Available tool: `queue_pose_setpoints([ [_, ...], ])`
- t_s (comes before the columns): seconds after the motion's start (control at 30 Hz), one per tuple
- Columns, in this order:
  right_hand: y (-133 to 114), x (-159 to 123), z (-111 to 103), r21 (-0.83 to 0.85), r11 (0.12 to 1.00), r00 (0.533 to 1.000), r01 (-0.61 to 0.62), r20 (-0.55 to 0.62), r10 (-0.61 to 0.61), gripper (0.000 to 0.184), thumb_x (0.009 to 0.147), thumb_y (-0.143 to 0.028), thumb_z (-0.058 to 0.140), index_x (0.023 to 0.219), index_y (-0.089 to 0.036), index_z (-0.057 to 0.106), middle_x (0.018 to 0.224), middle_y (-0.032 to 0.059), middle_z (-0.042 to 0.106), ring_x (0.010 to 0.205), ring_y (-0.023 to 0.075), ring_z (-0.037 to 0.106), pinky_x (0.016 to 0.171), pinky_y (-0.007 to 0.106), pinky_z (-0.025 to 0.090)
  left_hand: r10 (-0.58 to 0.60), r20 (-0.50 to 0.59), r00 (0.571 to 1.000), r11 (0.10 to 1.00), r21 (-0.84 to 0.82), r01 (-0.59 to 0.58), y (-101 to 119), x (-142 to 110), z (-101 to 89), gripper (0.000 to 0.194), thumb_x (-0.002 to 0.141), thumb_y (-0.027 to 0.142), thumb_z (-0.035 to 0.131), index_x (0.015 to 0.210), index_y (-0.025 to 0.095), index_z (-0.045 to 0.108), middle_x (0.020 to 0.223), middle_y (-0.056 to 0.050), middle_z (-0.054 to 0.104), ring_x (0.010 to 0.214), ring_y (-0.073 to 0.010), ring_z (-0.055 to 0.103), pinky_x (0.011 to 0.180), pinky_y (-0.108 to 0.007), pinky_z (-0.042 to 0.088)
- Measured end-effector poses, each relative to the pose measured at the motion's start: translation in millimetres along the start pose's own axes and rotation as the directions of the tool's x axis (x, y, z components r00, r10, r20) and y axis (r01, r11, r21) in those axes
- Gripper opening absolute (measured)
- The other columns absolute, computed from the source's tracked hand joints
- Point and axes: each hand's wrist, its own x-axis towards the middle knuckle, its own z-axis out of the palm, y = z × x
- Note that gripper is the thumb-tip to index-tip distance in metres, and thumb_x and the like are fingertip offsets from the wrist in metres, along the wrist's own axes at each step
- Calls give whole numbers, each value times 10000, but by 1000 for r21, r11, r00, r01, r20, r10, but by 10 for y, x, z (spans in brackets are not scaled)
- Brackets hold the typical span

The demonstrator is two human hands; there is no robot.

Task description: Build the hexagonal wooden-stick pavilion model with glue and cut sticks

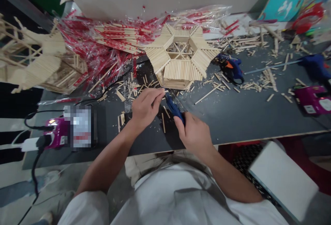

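Nearest to the camera is the person's white shirt [176,201], and from it both bare forearms go forward to the dark worktable [245,118]; behind the hands stands the largest piece, a hexagonal stick model [181,57] made of many thin wooden sticks, with its near edge just beyond the fingertips; to its left lies a heap of red-printed plastic wrappers [103,45], and further left another stick structure [33,62].

The right hand [193,133] is closed around a blue glue gun [174,109], whose nozzle points up and left toward the other hand; the left hand [146,107] has its fingers narrow, pinching one small wooden stick [163,91] at the tips, just in front of the model's lower edge; the nozzle and the stick are very near, but whether they touch cannot be told.

To do this step well, it seems wise to keep the stick steady and low over the table, to give only a little glue at the stick's end, and to keep the fingertips back from the hot nozzle; too much glue would probably run on the loose sticks [134,90] below.

A second blue glue gun [231,68] lies to the right of the model; a purple power strip [55,131] sits at the left edge.
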Motion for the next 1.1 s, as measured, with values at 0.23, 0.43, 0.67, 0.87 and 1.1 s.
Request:
queue_pose_setpoints([
  [0.23, 182, 63, 150, -227, 973, 963, 31, -253, -89, 645, 1053, -620, 500, 1299, -33, 607, 1123, 214, 681, 997, 369, 602, 853, 446, 458, 26, -71, 997, 997, -67, -31, 8, 79, -30, 85, 976, 169, 716, 1039, 219, 744, 980, -41, 801, 927, -143, 760, 887, -259, 606],
  [0.43, 294, -8, 268, -279, 960, 952, 15, -290, -100, 708, 1034, -570, 566, 1423, 21, 534, 1282, 266, 635, 1118, 400, 566, 975, 513, 486, -58, -24, 998, 996, -67, 57, -25, 40, 12, 186, 1026, 203, 649, 1199, 240, 705, 1064, -34, 814, 891, -135, 782, 840, -239, 619],
  [0.67, 270, -27, 235, -258, 966, 960, 30, -262, -100, 776, 1053, -515, 518, 1547, 74, 410, 1457, 308, 548, 1378, 447, 480, 1210, 582, 360, -136, 172, 976, 976, -146, 162, -51, 103, -83, 310, 1096, 295, 520, 1371, 250, 656, 1114, -54, 798, 910, -146, 792, 808, -253, 643],
  [0.87, 256, -11, 212, -245, 969, 969, 30, -230, -88, 803, 1046, -519, 526, 1559, 85, 395, 1525, 324, 508, 1447, 454, 450, 1244, 582, 335, -191, 264, 945, 943, -218, 252, -2, 265, -222, 315, 1076, 317, 537, 1357, 211, 630, 1030, -38, 815, 895, -132, 796, 778, -210, 638],
  [1.1, 245, 80, 142, -254, 965, 974, 68, -194, -120, 864, 1022, -584, 577, 1569, 66, 420, 1568, 334, 480, 1483, 468, 425, 1240, 588, 315, -204, 420, 884, 957, -106, 271, 60, 540, -472, 282, 1034, 321, 589, 1285, 216, 660, 946, -21, 813, 763, -135, 778, 739, -223, 599],
])
